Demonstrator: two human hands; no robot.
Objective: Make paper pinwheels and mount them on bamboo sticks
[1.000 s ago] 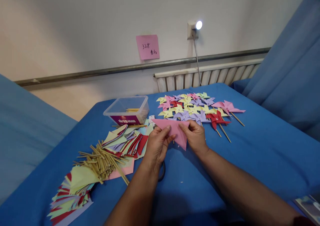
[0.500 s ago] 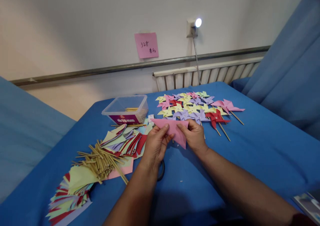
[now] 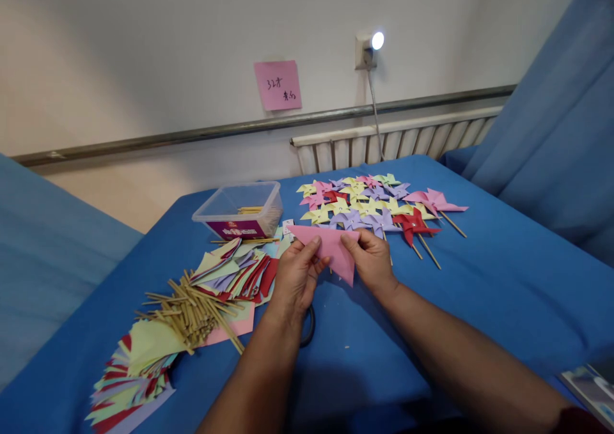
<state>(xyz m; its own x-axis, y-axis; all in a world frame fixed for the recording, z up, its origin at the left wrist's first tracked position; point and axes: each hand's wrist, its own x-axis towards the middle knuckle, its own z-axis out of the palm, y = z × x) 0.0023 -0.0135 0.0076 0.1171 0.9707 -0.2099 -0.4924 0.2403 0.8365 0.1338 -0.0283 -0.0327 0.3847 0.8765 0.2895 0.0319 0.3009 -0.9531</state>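
Between my hands, above the blue-covered table [image 3: 484,312], is a pink sheet of paper [image 3: 336,252] with a triangular outline. My left hand [image 3: 298,271] pinches its left part, thumb on the near face. On the other side, my right hand [image 3: 374,258] grips the right edge, thumb also in front. A black loop [image 3: 308,327], like a scissor handle, lies partly hidden behind my left wrist. Beyond the paper, several finished paper pinwheels [image 3: 378,223] on sticks lie in rows; a red pinwheel [image 3: 414,225] is close to my right hand.
To the left lie a heap of thin wooden sticks [image 3: 189,312], a fan of coloured paper [image 3: 127,383] and another paper stack [image 3: 240,271]. A clear plastic box [image 3: 240,201] with sticks stands behind them. A rail [image 3: 206,135] and radiator [image 3: 398,141] run along the wall.
The view has shifted very slightly, so everything sits a little further left. Both hands keep the same hold on the pink paper.
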